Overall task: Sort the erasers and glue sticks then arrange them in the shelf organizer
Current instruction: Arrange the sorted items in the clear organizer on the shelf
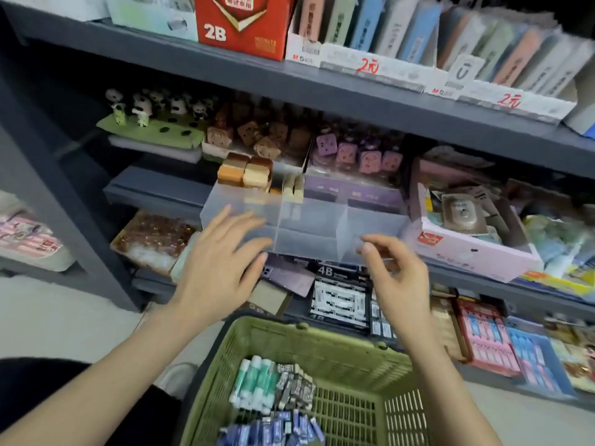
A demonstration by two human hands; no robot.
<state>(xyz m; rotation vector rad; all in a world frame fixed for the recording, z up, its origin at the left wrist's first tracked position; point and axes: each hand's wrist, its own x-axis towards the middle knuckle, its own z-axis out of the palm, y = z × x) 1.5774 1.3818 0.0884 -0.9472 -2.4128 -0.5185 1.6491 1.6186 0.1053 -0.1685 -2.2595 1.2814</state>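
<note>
A red box [241,24] on the top shelf reads "2B". The white display tray [370,64] beside it carries a handwritten red "2". A black box [341,294] on the lower shelf reads "4B".

An olive-green basket [322,346] holds green-and-white glue sticks [254,381], black-grey erasers [294,386] and seemingly blue packets [273,429].

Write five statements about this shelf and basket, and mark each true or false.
1. The glue sticks lie in the green basket. True.
2. The left hand grips a glue stick. False: its fingers are straight, at the organizer, and hold nothing.
3. A red box marked 2B stands on the top shelf. True.
4. The organizer is opaque black. False: it is translucent plastic.
5. The erasers lie on the floor. False: they are in the basket beside the glue sticks.
</note>
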